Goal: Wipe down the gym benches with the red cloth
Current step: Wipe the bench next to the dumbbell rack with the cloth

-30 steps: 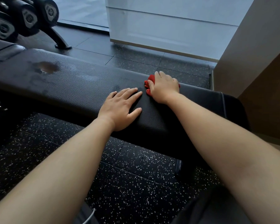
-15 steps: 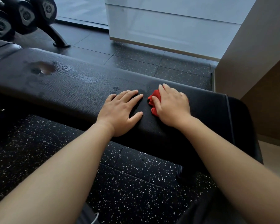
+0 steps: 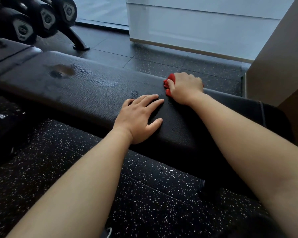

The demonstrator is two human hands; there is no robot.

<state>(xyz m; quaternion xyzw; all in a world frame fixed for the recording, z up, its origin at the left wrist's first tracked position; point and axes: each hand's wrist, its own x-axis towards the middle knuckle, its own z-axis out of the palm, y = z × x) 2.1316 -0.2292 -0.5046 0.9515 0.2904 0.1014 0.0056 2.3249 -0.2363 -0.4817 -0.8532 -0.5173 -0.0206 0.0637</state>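
A person's right hand is gripping a bunched red cloth, fingers curled over it, pressing it against the far edge of a black padded bench surface. The left hand is lying flat on the same surface just beside it, fingers straight and slightly spread. A dull smudged patch is showing farther left on the padding. Black dumbbells are sitting on a rack beyond, over a speckled black floor.

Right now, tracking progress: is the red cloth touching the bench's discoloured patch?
Apart. Head view shows bare bench between the red cloth, in the right hand, and the discoloured patch.
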